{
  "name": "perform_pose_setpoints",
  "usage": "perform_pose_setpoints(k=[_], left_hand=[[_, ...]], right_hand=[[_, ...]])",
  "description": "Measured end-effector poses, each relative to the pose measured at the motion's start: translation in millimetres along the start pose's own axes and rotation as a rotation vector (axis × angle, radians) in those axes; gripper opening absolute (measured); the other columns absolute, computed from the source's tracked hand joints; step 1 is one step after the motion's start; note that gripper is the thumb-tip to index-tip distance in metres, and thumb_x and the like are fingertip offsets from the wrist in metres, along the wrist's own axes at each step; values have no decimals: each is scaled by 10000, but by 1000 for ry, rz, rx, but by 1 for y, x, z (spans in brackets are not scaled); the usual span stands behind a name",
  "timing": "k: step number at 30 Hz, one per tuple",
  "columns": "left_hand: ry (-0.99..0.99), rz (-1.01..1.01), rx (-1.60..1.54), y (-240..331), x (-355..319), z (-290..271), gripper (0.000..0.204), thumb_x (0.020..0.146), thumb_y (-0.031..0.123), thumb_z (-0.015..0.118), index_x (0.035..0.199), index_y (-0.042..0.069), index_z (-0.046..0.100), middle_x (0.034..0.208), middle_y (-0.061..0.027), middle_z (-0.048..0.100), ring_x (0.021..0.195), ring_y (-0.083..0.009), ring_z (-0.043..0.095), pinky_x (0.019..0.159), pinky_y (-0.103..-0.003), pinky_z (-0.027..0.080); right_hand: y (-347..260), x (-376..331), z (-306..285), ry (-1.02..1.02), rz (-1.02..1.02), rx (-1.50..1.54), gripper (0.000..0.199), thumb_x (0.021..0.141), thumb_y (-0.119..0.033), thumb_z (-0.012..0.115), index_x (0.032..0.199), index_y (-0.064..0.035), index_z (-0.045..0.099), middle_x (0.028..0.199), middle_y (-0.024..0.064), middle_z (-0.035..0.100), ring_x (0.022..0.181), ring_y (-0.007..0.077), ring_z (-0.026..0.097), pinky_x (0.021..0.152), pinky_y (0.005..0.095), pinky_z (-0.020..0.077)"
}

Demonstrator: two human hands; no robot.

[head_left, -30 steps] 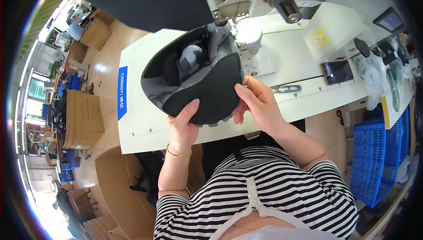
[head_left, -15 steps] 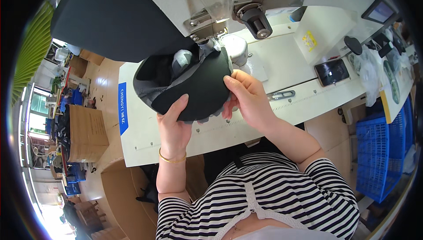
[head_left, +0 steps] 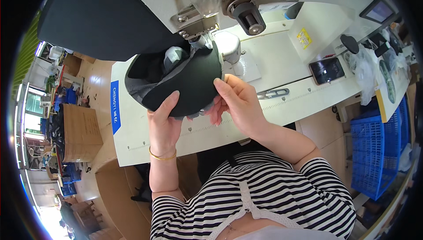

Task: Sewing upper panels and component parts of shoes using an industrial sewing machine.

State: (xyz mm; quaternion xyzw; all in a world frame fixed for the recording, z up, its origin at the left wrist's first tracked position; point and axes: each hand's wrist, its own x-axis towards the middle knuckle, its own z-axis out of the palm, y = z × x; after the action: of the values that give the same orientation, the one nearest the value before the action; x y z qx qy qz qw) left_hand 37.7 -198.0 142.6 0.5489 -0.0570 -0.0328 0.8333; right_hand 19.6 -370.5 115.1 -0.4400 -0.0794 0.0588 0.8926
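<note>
A black cap-shaped fabric piece (head_left: 187, 86) with a grey inner side sits tilted under the sewing machine head (head_left: 194, 28). Its upper edge lies at the presser foot area; the needle itself is hard to make out. My left hand (head_left: 165, 123) grips the lower left edge, thumb on the black outside and fingers hidden beneath. At the right edge, my right hand (head_left: 238, 101) pinches the fabric between thumb and fingers, its other fingers curled below. Inside the fabric's hollow shows a rounded grey-white part (head_left: 175, 58).
Thread snips (head_left: 273, 93) lie on the white table (head_left: 154, 145), right of my right hand. Farther right are a phone (head_left: 327, 70), plastic bags (head_left: 368, 70) and a blue crate (head_left: 368, 156). A large black panel (head_left: 105, 20) hangs at upper left; cardboard boxes (head_left: 81, 132) stand beyond.
The whole view has shifted slightly, so machine, fabric and hands appear farther left. Both hands keep their hold on the fabric, with the right fingers set a little lower along its edge.
</note>
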Motion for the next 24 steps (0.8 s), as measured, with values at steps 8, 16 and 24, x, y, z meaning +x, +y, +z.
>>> perform_pose_setpoints(k=[8,16,24], left_hand=[[98,9,-26,2,-4,11,241,867,47,549,1092,-38,563,901,-112,659,651,-158,646,432,-235,477],[43,22,4,-1,6,6,264,866,55,565,1118,-23,557,970,-111,650,735,-157,651,484,-236,485],[13,41,-57,-4,17,7,217,879,28,549,1083,-36,585,972,-120,650,775,-186,640,525,-290,501]], right_hand=[[0,-5,-1,-15,-1,-52,273,1001,-247,433,903,0,497,715,116,617,528,176,601,485,276,494],[-2,8,-3,-4,-9,-49,278,1002,-243,432,885,-1,505,734,109,611,546,171,613,484,265,494],[-6,20,-5,-5,-45,-77,296,1004,-252,429,873,3,506,715,116,606,558,176,622,490,265,497]])
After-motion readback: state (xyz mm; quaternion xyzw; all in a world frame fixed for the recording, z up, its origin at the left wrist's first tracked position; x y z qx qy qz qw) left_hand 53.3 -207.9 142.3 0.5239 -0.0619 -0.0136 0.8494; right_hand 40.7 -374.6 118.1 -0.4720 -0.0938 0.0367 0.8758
